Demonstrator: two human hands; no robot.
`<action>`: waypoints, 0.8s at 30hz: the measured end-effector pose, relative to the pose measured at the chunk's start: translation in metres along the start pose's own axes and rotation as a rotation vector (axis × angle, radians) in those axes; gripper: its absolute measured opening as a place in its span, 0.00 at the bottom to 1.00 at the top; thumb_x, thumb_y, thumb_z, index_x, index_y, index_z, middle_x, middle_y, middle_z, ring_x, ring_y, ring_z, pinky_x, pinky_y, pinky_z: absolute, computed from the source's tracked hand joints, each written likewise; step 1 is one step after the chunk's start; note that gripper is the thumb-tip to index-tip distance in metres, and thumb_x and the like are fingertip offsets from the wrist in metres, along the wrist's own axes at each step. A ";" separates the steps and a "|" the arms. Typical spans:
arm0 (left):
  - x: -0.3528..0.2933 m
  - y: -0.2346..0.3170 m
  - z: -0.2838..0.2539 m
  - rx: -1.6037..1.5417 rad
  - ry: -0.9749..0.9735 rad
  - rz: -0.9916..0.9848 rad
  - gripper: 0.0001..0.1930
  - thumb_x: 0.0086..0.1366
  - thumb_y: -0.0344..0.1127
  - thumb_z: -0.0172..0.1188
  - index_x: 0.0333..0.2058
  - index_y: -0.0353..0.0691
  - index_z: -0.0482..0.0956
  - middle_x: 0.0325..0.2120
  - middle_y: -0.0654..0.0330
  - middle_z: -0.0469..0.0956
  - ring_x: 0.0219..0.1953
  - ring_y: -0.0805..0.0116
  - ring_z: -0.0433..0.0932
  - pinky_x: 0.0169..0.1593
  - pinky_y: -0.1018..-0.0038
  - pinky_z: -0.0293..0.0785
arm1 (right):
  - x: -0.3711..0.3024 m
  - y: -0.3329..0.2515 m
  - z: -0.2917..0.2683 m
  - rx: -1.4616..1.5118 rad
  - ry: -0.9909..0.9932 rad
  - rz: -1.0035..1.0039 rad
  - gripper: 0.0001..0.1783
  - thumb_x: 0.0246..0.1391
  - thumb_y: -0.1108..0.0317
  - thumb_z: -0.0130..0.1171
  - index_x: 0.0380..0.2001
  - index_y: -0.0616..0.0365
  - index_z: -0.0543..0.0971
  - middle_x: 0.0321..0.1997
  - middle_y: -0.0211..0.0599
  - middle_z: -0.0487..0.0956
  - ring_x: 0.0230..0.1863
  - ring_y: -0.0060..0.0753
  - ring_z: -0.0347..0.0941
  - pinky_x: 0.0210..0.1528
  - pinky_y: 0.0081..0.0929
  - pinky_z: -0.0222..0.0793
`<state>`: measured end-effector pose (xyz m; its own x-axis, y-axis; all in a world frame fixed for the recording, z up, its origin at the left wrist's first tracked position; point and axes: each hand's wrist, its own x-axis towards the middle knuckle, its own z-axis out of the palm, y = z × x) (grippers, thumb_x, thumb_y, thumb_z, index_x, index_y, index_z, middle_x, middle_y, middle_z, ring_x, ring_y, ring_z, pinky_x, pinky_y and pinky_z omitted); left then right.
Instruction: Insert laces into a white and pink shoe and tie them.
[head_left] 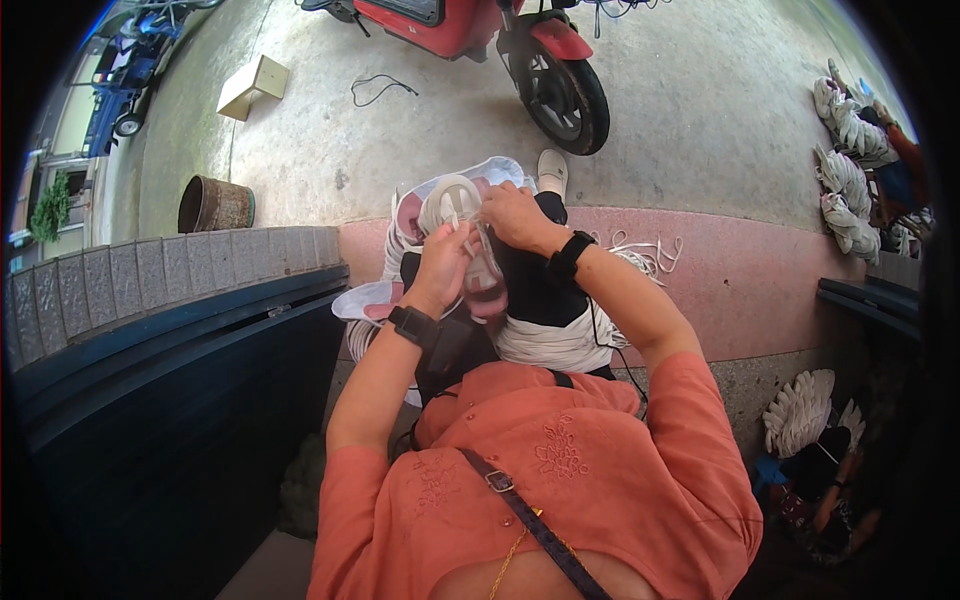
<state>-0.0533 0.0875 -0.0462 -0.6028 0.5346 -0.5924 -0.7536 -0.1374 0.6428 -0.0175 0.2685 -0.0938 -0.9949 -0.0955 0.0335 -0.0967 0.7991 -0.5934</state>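
Observation:
A white and pink sneaker [484,274] is held over my lap with its toe pointing away from me. My left hand [443,265] is closed around its side, near the lacing. At the other side of the lacing, my right hand [522,217] has its fingers pinched together on a white shoelace [456,222], partly hidden by the fingers. More white and pink shoes [368,302] lie beside my left leg and beyond the held one. A thick bundle of white shoelaces [555,342] lies across my lap.
Loose laces [655,258] trail on the pink paving to the right. Ahead stand a red electric scooter [560,85], a rusty bucket [216,205] and a pale box [253,88]. A low tiled wall [180,265] borders the left. People with lace bundles [850,200] sit at the right.

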 end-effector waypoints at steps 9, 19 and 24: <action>-0.002 -0.006 -0.001 -0.038 -0.014 0.005 0.11 0.76 0.36 0.51 0.49 0.36 0.74 0.47 0.60 0.78 0.49 0.67 0.76 0.55 0.69 0.72 | 0.014 -0.015 -0.002 -0.287 0.090 -0.215 0.07 0.46 0.66 0.60 0.21 0.53 0.84 0.36 0.34 0.78 0.50 0.40 0.71 0.48 0.46 0.61; -0.007 -0.008 -0.004 -0.116 -0.008 0.011 0.14 0.76 0.38 0.52 0.52 0.34 0.71 0.50 0.57 0.75 0.51 0.66 0.76 0.57 0.67 0.73 | 0.019 -0.003 0.001 -0.142 -0.034 0.029 0.09 0.52 0.62 0.61 0.32 0.50 0.86 0.40 0.35 0.80 0.49 0.44 0.73 0.45 0.49 0.62; -0.009 -0.008 -0.010 0.012 0.022 -0.006 0.14 0.76 0.39 0.53 0.52 0.36 0.73 0.49 0.58 0.76 0.52 0.67 0.75 0.56 0.65 0.74 | 0.011 -0.011 -0.005 -0.199 -0.004 0.045 0.13 0.52 0.56 0.62 0.32 0.53 0.86 0.37 0.36 0.81 0.49 0.44 0.73 0.47 0.51 0.61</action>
<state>-0.0447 0.0758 -0.0503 -0.6035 0.5172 -0.6068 -0.7544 -0.1238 0.6447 -0.0275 0.2616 -0.0822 -0.9983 -0.0587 0.0070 -0.0561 0.9040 -0.4238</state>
